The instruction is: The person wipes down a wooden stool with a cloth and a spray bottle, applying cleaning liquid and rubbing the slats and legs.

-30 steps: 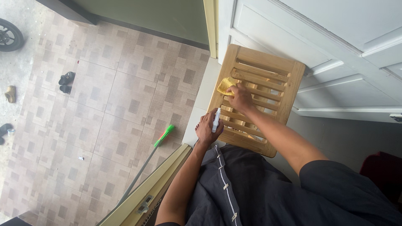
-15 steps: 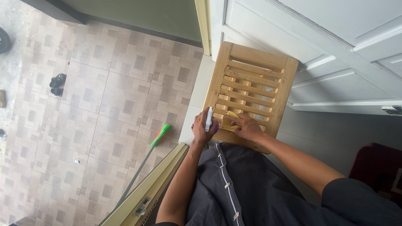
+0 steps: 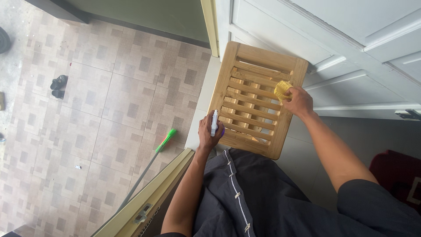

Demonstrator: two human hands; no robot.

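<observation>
The right hand, arm stretched out, presses a crumpled yellow cloth on the slatted wooden stool, at its right edge. The left hand, elbow bent, is wrapped tight around a small white spray bottle at the stool's near-left corner.

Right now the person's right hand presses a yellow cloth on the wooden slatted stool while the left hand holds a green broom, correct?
Not quite. In the head view the left hand holds a small white spray bottle, not the broom, which lies on the tiled floor. The right hand does press the yellow cloth on the wooden slatted stool.
</observation>
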